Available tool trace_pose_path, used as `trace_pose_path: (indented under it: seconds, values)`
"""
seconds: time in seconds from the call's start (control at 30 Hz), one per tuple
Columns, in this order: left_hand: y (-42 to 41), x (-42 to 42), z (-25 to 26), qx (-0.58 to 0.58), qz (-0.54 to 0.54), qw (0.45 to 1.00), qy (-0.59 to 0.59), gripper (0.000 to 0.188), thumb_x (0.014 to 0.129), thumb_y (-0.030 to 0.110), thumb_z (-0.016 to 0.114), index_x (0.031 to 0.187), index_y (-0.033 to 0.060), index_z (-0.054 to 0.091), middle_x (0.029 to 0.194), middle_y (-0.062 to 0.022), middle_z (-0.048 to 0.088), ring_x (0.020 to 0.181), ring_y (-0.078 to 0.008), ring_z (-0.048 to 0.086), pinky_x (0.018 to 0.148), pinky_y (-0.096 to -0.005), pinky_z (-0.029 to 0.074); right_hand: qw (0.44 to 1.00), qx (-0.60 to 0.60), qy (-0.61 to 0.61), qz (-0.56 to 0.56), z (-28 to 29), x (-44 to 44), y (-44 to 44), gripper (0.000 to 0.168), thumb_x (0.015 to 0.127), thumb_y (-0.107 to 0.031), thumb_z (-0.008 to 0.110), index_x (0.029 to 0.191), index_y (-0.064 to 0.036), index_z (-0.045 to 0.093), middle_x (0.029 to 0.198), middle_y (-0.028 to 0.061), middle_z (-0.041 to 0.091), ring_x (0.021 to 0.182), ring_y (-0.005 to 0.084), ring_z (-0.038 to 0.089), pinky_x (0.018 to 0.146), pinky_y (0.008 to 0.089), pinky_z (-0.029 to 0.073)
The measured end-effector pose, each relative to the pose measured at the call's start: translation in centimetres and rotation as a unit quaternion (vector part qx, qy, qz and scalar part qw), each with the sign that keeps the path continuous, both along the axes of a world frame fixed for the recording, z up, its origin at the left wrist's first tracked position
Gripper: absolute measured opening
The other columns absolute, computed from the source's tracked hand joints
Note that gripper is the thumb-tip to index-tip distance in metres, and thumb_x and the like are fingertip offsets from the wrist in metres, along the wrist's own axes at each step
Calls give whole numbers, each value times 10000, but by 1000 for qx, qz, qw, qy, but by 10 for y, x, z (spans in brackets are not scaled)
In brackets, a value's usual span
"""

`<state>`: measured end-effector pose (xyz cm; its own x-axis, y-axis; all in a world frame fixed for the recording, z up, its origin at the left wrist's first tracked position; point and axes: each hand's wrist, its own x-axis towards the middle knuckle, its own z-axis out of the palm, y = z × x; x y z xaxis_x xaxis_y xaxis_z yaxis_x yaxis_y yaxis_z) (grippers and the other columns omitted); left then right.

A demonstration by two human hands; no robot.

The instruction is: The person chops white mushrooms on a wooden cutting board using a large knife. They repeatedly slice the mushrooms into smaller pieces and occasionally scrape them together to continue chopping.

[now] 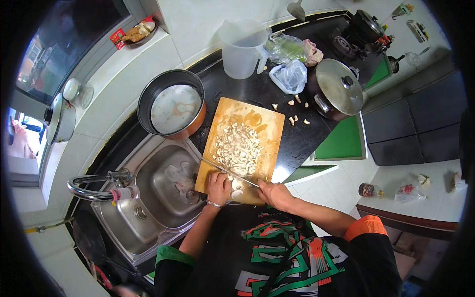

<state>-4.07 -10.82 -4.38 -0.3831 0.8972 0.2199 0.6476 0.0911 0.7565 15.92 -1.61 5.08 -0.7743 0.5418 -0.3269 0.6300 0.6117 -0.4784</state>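
Observation:
A wooden cutting board (272, 148) lies on the black countertop before me, beside the sink. Small chopped pale pieces, apparently mushroom (239, 146), are heaped on its middle. My right hand (275, 193) grips a kitchen knife (237, 175) at the board's right side, and the blade stretches leftward across the near edge of the heap. On the board's near left part rests my left hand (218, 188), its fingers curled close behind the blade. Larger white slices (236, 188) lie right next to it. Whether its fingers hold a piece is hidden.
Left of the board are a stainless-steel sink (156, 163) with a faucet (91, 185) and a deep pot (196, 124). Beyond stand a plastic measuring jug (239, 59), plastic bags (289, 76) and a lidded pot (336, 89). Several mushroom stems (291, 120) lie on the counter.

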Motion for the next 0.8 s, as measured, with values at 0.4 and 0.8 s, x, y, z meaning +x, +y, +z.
trace_pose_path:
  seconds: [0.4,0.8]
  values:
    - [-5,7,15,37,-2,999,25,142,732,69,655,849,33,584,931,-136,546,869,-321,526,762,-401,435,996,-80,-9,-37,-8,-8,8,192,863,-160,486,995,-29,440,801,203,613,734,405,599,621,481,471]
    - [-9,16,-2,50,14,998,41,146,700,80,704,791,41,597,902,-129,553,841,-318,529,740,-409,438,999,39,11,1,-22,-4,-12,177,860,-179,523,912,-21,461,664,181,602,595,352,615,530,438,494]
